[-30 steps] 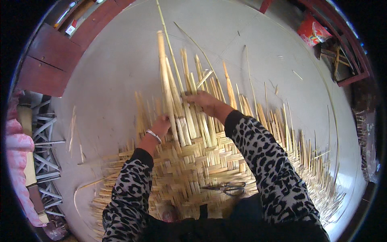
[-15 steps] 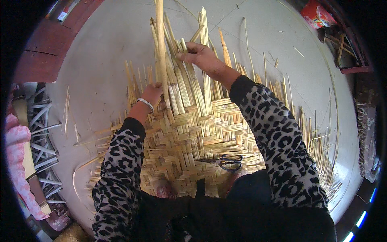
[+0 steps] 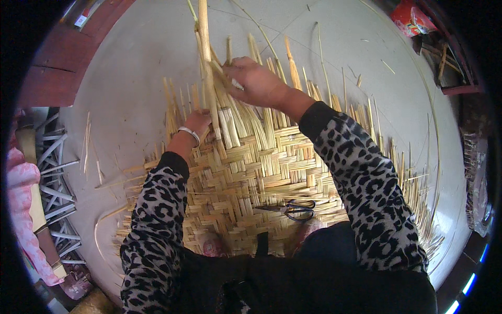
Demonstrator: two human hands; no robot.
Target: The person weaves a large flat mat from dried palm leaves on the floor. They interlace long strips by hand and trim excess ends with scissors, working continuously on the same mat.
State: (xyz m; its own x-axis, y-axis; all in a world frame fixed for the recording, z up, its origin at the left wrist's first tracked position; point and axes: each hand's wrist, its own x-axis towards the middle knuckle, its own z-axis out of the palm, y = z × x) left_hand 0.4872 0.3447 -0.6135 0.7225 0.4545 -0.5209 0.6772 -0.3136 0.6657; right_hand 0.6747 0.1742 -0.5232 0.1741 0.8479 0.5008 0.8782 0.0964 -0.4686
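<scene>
A woven mat of pale split reed strips (image 3: 240, 172) spreads over the floor in front of me, with loose strip ends fanning out along its far edge. My left hand (image 3: 197, 124), with a silver bracelet at the wrist, is closed around reed strips at the weave's far left edge. One long, thick reed strip (image 3: 205, 42) stands up beside its fingers. My right hand (image 3: 253, 81) is closed on several reed strips farther out and draws them leftward against that long strip; its fingertips are partly hidden. Scissors with dark blue handles (image 3: 298, 209) lie on the near part of the mat.
Loose reed pieces (image 3: 88, 141) are scattered on the grey floor (image 3: 130, 78). A dark red wooden piece (image 3: 55, 68) stands at upper left, above a metal-legged rack (image 3: 57, 193) and a pink cloth (image 3: 23, 180). A red bag (image 3: 410, 18) sits at upper right.
My right hand has shifted slightly left, and the strips in it now bend over toward the long strip instead of pointing away. My left hand stays in place.
</scene>
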